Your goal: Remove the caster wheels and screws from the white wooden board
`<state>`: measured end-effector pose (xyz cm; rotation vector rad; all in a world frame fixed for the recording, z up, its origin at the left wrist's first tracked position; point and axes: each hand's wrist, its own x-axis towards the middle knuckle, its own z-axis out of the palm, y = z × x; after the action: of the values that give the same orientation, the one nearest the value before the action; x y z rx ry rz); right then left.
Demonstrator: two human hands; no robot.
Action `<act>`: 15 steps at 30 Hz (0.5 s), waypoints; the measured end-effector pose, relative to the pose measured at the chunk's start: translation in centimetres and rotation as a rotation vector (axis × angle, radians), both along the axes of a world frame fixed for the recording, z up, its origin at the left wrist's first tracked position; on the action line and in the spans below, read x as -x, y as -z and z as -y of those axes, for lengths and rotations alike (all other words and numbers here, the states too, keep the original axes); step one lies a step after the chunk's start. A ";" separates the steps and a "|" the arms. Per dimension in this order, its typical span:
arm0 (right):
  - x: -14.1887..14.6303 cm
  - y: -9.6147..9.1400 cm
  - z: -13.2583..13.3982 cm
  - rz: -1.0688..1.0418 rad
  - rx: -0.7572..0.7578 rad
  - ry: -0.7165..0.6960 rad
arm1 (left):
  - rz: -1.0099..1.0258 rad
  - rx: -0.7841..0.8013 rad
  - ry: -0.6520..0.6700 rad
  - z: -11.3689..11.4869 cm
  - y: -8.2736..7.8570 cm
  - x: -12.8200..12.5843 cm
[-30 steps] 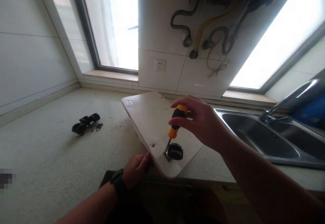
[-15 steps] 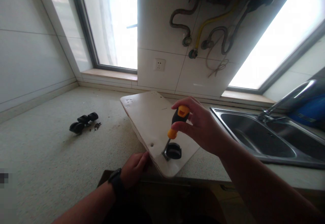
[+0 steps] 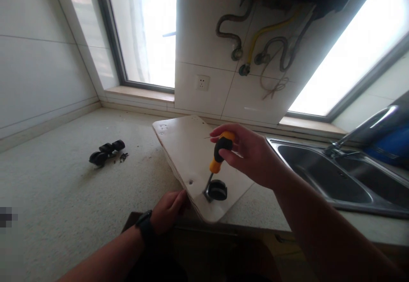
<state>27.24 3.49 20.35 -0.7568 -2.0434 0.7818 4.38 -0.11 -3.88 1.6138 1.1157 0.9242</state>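
My right hand (image 3: 247,152) is closed around the yellow-and-black handle of a screwdriver (image 3: 220,150). Its shaft slants down to the metal plate of a black caster wheel (image 3: 217,190) at the near corner of a white board (image 3: 183,145). The tip is too small to make out against the plate. My left hand (image 3: 168,209), with a dark watch at the wrist, grips the board's near left edge; some of its fingers are hidden by the board. Several loose black casters (image 3: 107,152) lie on the counter to the left, beside a little pile of screws (image 3: 123,157).
The speckled counter (image 3: 60,188) carries the board and ends at a front edge close to my body. On the right is a steel double sink (image 3: 319,175) with a tap (image 3: 361,128). Hoses (image 3: 255,39) and a wall socket (image 3: 202,82) are on the tiled wall behind.
My right hand has turned the screwdriver handle a little, and its top leans differently. The board and my left hand keep their places. The whole view has shifted slightly.
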 end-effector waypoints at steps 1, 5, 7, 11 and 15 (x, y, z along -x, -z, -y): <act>0.2 0.1 -0.1 0.004 -0.040 0.070 | 0.027 -0.005 -0.015 0.1 0.1 0.0; 0.5 0.4 -0.1 -0.053 -0.056 0.158 | 0.117 -0.093 -0.175 0.4 -0.4 0.0; 0.4 0.4 0.2 -0.084 -0.004 0.143 | 0.120 -0.233 -0.244 0.5 -1.4 0.1; -0.4 0.3 0.5 -0.098 0.160 -0.048 | -0.007 -0.528 -0.224 0.7 -5.5 0.0; -1.0 0.3 -0.1 -0.041 0.193 -0.303 | -0.175 -0.556 -0.173 0.4 -9.9 -1.0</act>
<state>28.28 3.60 20.00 -0.5338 -2.0921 1.1695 5.43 -0.55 6.06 2.1009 1.1963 1.3097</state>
